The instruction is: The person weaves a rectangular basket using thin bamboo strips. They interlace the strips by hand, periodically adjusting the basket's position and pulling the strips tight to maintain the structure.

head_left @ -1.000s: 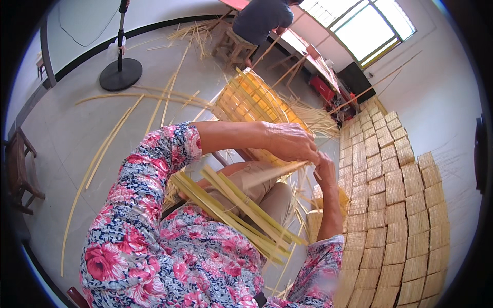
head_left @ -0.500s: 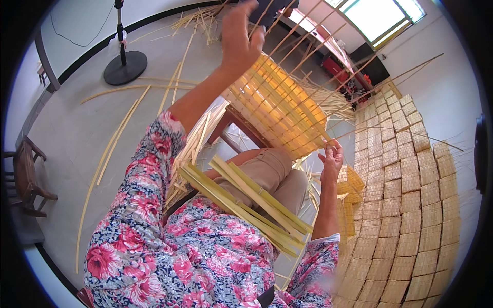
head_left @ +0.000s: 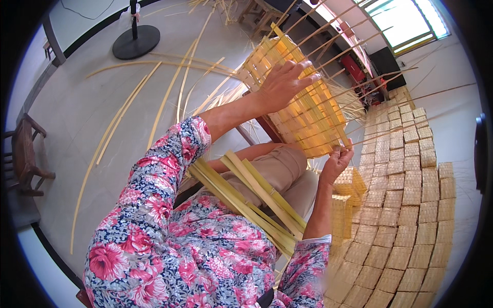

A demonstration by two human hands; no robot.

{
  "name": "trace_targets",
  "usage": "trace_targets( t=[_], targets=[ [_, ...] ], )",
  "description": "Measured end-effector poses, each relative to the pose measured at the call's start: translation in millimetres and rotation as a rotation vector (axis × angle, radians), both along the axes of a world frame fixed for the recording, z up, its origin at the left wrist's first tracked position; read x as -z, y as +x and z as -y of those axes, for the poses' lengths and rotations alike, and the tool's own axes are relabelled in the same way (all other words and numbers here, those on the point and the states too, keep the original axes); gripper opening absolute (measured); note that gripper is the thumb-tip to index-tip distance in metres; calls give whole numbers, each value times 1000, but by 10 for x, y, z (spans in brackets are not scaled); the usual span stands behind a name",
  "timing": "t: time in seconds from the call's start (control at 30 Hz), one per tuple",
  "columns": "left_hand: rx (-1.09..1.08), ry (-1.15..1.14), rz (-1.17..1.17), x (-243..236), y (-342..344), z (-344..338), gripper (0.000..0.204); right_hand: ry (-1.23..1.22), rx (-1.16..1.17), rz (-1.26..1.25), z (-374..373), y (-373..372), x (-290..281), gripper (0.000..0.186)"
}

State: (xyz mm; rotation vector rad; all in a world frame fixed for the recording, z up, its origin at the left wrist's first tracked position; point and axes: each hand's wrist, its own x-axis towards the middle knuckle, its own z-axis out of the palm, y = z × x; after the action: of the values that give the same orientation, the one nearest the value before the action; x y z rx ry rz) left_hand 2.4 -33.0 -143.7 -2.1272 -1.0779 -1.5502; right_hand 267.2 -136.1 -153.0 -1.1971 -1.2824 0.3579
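Observation:
A yellow woven bamboo basket (head_left: 295,123) with long upright strips leans over a brown wooden support (head_left: 263,126) beyond my knees. My left hand (head_left: 285,84) lies over the upper side of the weave, fingers apart and slightly bent. At the lower right corner, my right hand (head_left: 338,160) pinches the end of a yellow strip (head_left: 339,134) laid along the basket. A bundle of green-yellow bamboo strips (head_left: 246,200) rests across my lap. The undersides of both hands' fingers are partly hidden.
Split strips (head_left: 123,110) lie on the grey floor. A black stand base (head_left: 136,43) and wooden chair (head_left: 28,159) are at left. Rows of small woven pieces (head_left: 395,215) cover the right side, beside yellow baskets (head_left: 349,185). A long table (head_left: 354,41) runs under the window.
My left hand has dropped from above the basket onto its weave. The basket, earlier shifted upright from behind my hands, now shows a strip along its right side, held by my right hand.

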Motion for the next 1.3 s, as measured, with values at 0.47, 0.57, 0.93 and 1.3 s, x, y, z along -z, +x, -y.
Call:
trace_targets(
  t=[0.47,0.57,0.93,1.3],
  targets=[
    [86,-29,-60,-57,40,-32,70,33,-23,-439,-44,343,6,14],
    [107,-30,-44,63,127,-90,67,74,41,-395,-17,363,41,11],
    [188,16,29,132,211,-69,55,67,159,-332,-32,455,83,12],
    [200,-31,45,143,187,-24,58,16,162,-341,5,353,-18,13]
  ],
)
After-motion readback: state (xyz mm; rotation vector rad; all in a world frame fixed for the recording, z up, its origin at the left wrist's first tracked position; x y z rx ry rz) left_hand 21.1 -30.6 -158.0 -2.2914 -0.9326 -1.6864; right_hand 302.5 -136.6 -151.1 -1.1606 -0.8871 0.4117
